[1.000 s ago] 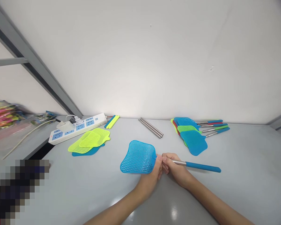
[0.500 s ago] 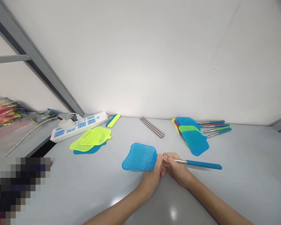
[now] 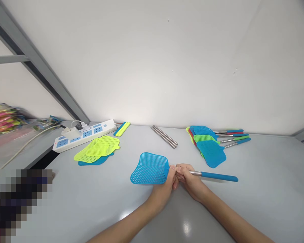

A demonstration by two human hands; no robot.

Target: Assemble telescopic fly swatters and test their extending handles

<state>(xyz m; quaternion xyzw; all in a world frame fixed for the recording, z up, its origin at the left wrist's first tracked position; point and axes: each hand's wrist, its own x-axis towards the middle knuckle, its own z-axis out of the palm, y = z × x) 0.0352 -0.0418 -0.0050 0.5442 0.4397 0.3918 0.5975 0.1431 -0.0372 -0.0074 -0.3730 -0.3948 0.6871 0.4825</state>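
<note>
A blue fly swatter [image 3: 150, 168] is held over the table between both hands. My left hand [image 3: 166, 184] pinches it at the neck, just beside the perforated blue head. Right next to it, my right hand [image 3: 190, 179] is closed around the thin metal shaft. From there the blue handle [image 3: 219, 176] points out to the right. The fingertips of the two hands nearly meet, and the joint between head and shaft is mostly hidden by them.
Loose yellow swatter heads [image 3: 103, 146] overlap a blue one at left. Behind them are a power strip [image 3: 84, 135] and yellow and blue grips [image 3: 123, 129]. Metal rods [image 3: 164, 136] lie mid-table. Several swatters with handles [image 3: 210, 153] are piled at right.
The swatter's head has tipped slightly up and left between my hands. Both hands keep their grip, and the view has shifted a little.
</note>
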